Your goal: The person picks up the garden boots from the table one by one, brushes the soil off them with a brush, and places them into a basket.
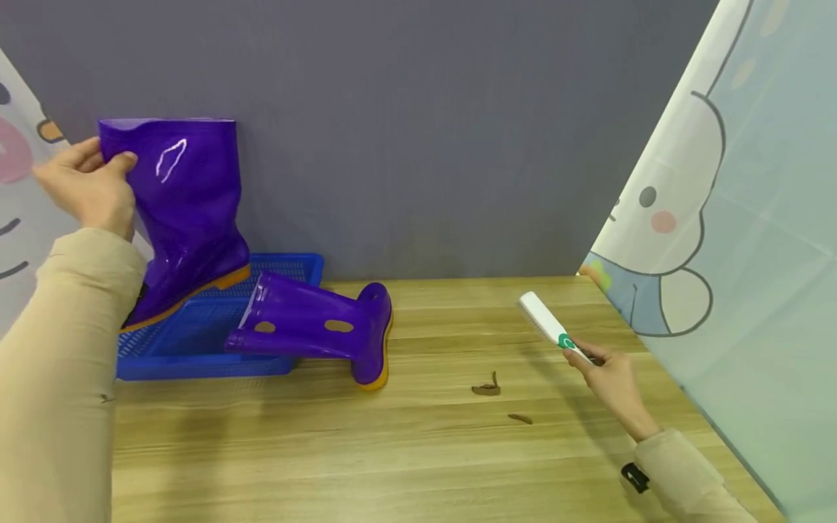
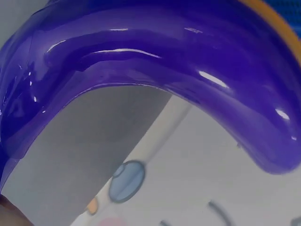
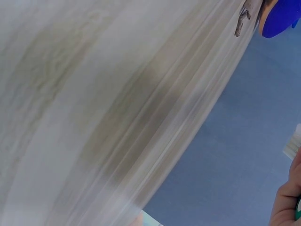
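My left hand [image 1: 98, 185] grips a glossy purple rain boot [image 1: 186, 189] at the top of its shaft, thumb on the near side. That boot hangs upright over the blue basket [image 1: 209, 367], its orange sole toward the basket; it fills the upper left wrist view. On the right, my right hand [image 1: 611, 381] holds a white scrub brush [image 1: 544, 318] with a green mark by its handle, bristles facing down and left, above the table. A second purple rain boot [image 1: 307, 316] lies on its side, shaft over the basket's edge, with two brown patches on it.
Several brown bits [image 1: 487, 390] lie on the wooden table [image 1: 392, 450], right of the lying boot. A black clip-like piece [image 1: 634, 477] is beside the right sleeve. Behind rises a grey wall [image 1: 418, 145], with printed cartoon sheets [image 1: 680, 218] at either side.
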The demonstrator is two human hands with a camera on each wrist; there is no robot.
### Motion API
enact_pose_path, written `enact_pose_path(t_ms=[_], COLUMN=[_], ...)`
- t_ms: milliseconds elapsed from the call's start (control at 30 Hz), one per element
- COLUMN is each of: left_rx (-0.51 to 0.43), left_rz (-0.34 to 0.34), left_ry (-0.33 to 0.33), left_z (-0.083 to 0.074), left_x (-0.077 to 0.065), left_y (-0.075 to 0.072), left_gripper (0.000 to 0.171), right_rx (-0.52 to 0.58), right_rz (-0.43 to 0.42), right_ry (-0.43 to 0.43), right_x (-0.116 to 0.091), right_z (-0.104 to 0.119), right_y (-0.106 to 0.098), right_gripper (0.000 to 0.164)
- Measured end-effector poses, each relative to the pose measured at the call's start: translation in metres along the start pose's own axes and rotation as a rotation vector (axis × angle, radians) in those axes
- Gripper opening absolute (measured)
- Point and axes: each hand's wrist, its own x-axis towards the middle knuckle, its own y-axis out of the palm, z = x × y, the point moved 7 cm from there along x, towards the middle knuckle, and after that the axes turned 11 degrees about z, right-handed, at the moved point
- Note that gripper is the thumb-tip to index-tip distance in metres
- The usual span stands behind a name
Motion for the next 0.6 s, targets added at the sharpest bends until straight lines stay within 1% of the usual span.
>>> enact_pose_path(t_ms=[100, 233, 300, 367, 467, 600], left_rx=[-0.015, 0.001, 0.000, -0.022, -0.083, -0.099], left_rz=[-0.031, -0.090, -0.120, -0.139, -0.143, -0.114], left_ry=[-0.030, -0.067, -0.069, -0.070, -0.066, -0.114], left_z=[0.016, 0.037, 0.043, 0.046, 0.049, 0.059], left_x=[0.002, 0.001, 0.001, 0.001, 0.003, 0.006], left_y=[-0.011, -0.032, -0.041, -0.047, -0.053, -0.060], left_gripper=[0.032, 0.031, 0.031, 0.032, 0.034, 0.042], right_rx=[0.000, -0.023, -0.036, -0.046, -0.055, -0.070], right_rz=[0.003, 0.007, 0.008, 0.003, -0.001, -0.016], right_ry=[0.004, -0.006, -0.016, -0.028, -0.035, -0.052], right_x=[-0.002, -0.006, -0.008, -0.010, -0.011, -0.013], right_z=[0.000, 0.000, 0.000, 0.000, 0.000, -0.001], right_y=[0.000, 0.001, 0.000, 0.000, -0.002, -0.002], right_gripper=[0.049, 0.047, 0.045, 0.044, 0.042, 0.039])
